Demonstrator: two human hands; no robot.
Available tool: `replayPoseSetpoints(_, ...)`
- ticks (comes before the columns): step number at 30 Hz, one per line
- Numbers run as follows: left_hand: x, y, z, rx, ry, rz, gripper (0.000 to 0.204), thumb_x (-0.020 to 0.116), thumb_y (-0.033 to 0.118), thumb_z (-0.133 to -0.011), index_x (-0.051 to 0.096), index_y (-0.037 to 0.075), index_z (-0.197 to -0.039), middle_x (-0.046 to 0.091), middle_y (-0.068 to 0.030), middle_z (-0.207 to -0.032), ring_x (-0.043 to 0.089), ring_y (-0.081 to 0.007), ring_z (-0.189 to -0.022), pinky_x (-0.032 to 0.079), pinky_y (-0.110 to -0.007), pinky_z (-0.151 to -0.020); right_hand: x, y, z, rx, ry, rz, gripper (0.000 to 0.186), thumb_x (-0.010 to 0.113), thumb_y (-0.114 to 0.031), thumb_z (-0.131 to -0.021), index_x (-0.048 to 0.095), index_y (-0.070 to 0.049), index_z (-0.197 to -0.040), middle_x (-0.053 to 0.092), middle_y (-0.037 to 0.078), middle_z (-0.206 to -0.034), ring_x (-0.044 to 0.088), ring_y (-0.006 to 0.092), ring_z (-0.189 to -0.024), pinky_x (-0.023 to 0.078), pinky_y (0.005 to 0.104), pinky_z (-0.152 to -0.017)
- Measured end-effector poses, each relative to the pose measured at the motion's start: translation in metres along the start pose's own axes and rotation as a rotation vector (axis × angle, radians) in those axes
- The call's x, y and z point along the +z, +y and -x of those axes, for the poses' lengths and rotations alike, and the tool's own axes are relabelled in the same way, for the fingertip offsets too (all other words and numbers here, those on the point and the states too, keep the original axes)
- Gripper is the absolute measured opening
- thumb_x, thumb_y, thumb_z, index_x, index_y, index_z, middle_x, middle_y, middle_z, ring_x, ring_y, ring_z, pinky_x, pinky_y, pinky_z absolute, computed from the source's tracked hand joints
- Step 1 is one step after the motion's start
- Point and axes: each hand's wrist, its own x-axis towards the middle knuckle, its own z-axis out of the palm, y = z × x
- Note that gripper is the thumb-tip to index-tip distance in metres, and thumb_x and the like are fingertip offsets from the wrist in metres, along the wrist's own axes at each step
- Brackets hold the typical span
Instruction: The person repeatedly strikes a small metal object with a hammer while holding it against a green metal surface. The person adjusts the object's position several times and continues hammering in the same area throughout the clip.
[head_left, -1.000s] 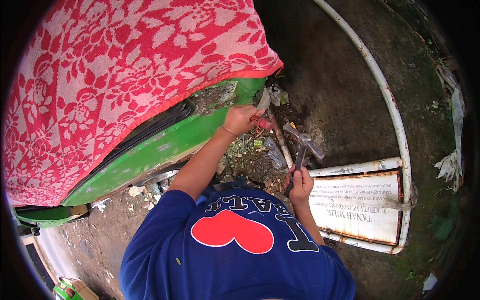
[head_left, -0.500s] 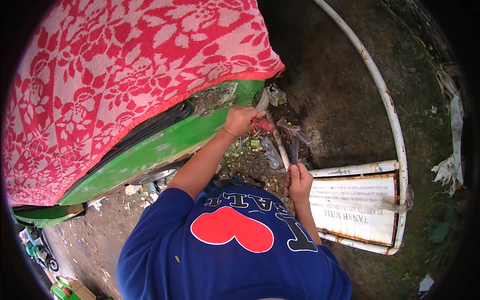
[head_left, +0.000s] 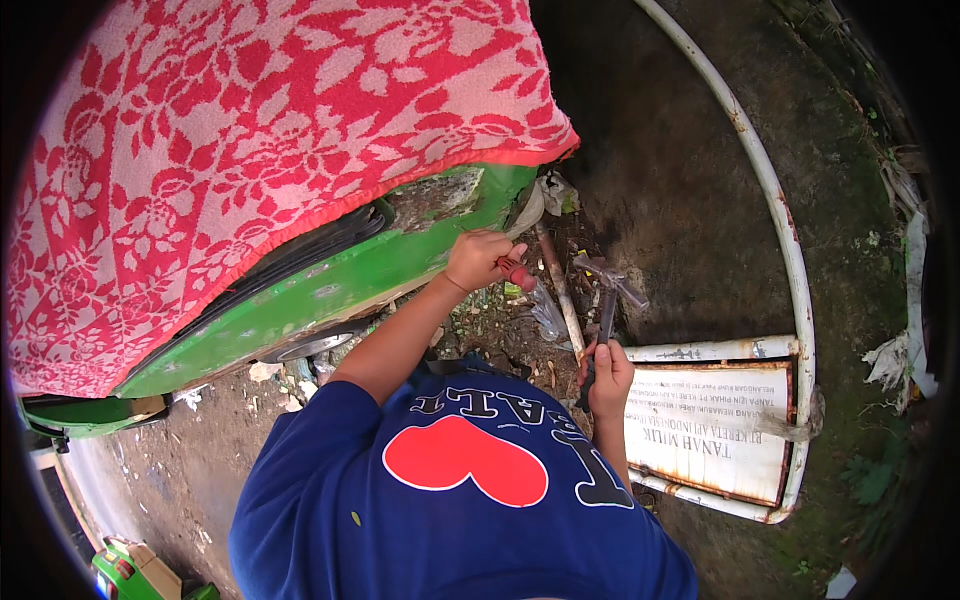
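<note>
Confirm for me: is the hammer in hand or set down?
In hand: the right hand grips the hammer by its handle, and the head sticks out beyond the thumb.

Daylight is soft, fisheye rim black, the hammer [head_left: 607, 312] perhaps slightly blurred.

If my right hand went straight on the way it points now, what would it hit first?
Beyond the hammer in your right hand, the way looks free over the dark ground, though depth is unclear.
</note>
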Motion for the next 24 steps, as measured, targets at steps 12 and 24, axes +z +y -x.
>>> replayPoseSetpoints(12,-0.004,0.005,-0.013,0.126,0.096,0.024,0.04,0.073,0.014,-0.085,0.043,0.005,-0.06,0.043,-0.0092,-0.057,0.046,-0.0296,-0.051,0.039,-0.039,-0.051,-0.005,-0.001,-0.002,0.053,-0.006,-0.01,0.028,0.053,-0.025,-0.103,0.06,0.0,-0.092,0.055,0.002,-0.063,0.05,0.0084,-0.051,0.04,0.0237,-0.048)
replayPoseSetpoints(24,-0.004,-0.001,0.003,0.083,0.122,0.097,0.039,0.072,0.016,-0.087,0.043,0.003,-0.064,0.041,-0.0099,-0.063,0.045,-0.0304,-0.057,0.041,-0.041,-0.058,-0.011,-0.007,-0.008,0.066,-0.049,-0.021,0.028,0.053,-0.024,-0.103,0.06,0.0,-0.093,0.055,0.002,-0.063,0.051,0.0085,-0.051,0.042,0.0238,-0.048)
